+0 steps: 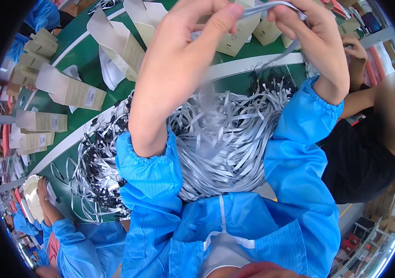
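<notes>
Raised at the top of the view, my left hand (pixel 188 41) pinches a flat grey lanyard (pixel 271 5) between thumb and fingers. The lanyard spans to my right hand (pixel 315 37), whose fingers are closed on its other stretch. One end hangs below the right hand in front of the table; part of the lanyard is cut off by the upper edge. Below my hands, between my forearms, lies a large heap of similar grey lanyards (pixel 227 153) with thin black cords and small black fittings at their ends.
Open cream cardboard boxes (pixel 79 92) stand in a row along the green table (pixel 63 185), behind a white strip (pixel 51 155). A co-worker in blue (pixel 91 245) handles a pale tray (pixel 33 197) at lower left. Another person in black (pixel 364 162) sits close at my right.
</notes>
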Tool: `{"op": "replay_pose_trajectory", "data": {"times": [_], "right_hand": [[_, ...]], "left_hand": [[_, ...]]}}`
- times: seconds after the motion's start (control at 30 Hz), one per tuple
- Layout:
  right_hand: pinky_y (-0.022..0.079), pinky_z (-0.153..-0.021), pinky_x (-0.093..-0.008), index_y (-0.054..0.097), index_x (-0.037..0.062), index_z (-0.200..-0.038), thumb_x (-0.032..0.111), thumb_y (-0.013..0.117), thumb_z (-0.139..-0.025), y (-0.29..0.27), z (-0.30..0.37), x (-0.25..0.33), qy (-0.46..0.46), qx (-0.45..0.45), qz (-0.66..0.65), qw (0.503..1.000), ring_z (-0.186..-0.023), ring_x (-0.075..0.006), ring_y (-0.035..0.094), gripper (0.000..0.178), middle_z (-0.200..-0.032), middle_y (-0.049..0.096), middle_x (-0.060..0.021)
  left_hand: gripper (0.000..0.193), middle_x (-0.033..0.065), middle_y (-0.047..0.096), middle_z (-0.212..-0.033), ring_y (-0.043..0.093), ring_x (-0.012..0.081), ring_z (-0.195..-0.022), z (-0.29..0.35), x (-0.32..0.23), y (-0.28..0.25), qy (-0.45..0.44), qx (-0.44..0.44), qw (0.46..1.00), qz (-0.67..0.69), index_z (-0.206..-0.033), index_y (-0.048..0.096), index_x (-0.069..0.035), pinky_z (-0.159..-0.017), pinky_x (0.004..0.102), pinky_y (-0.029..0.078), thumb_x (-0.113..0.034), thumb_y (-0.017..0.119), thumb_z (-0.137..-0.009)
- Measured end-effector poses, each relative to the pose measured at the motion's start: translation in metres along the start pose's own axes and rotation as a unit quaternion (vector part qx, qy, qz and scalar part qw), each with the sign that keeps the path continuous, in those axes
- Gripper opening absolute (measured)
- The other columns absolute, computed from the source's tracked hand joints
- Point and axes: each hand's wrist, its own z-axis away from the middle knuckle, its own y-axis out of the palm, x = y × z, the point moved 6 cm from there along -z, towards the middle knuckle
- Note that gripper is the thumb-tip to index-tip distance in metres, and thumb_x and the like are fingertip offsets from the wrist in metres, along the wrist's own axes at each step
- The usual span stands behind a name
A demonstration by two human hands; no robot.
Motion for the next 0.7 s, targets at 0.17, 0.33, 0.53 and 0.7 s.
{"op": "replay_pose_trajectory", "data": {"times": [0.17,0.33,0.53,0.7], "right_hand": [[0.045,-0.070,-0.0212,0.056,0.0055,-0.084,0.024,0.052,-0.105,-0.003,0.003,0.012,0.085,-0.181,-0.175,0.964,-0.075,-0.0068,0.057,0.028,-0.079,0.061,0.0003],[0.032,-0.054,-0.0227,0.055,0.0111,-0.081,0.027,0.056,-0.103,0.029,-0.022,0.029,0.127,-0.414,-0.406,0.805,-0.058,-0.0053,0.041,0.027,-0.068,0.046,0.0054],[0.018,-0.041,-0.0225,0.054,0.0145,-0.081,0.030,0.059,-0.100,-0.015,-0.007,-0.027,-0.099,-0.354,-0.629,0.685,-0.044,-0.0037,0.026,0.026,-0.058,0.032,0.0086],[0.014,-0.038,-0.0234,0.051,0.0146,-0.074,0.044,0.053,-0.101,-0.101,-0.013,-0.046,0.019,-0.311,-0.634,0.708,-0.040,-0.0053,0.024,0.040,-0.054,0.028,0.0077]], "left_hand": [[0.017,0.0038,0.061,-0.073,0.056,0.0088,-0.069,-0.004,0.020,0.018,-0.025,0.083,0.993,0.079,-0.090,0.064,0.002,-0.065,0.0262,0.044,-0.014,0.064,-0.097],[0.022,0.0012,0.069,-0.086,0.061,0.0090,-0.082,-0.003,0.031,0.031,0.113,0.091,0.988,0.044,-0.103,0.068,-0.002,-0.075,0.0243,0.047,-0.023,0.062,-0.100],[0.031,0.0068,0.073,-0.089,0.069,0.0164,-0.089,0.015,0.011,0.028,-0.012,0.078,0.991,0.109,-0.125,0.060,-0.003,-0.083,0.0265,0.051,-0.016,0.065,-0.096],[0.030,0.0050,0.073,-0.089,0.066,0.0141,-0.088,0.034,-0.069,-0.008,0.142,0.065,0.987,0.030,-0.128,0.057,-0.006,-0.082,0.0262,0.050,-0.014,0.059,-0.099]]}}
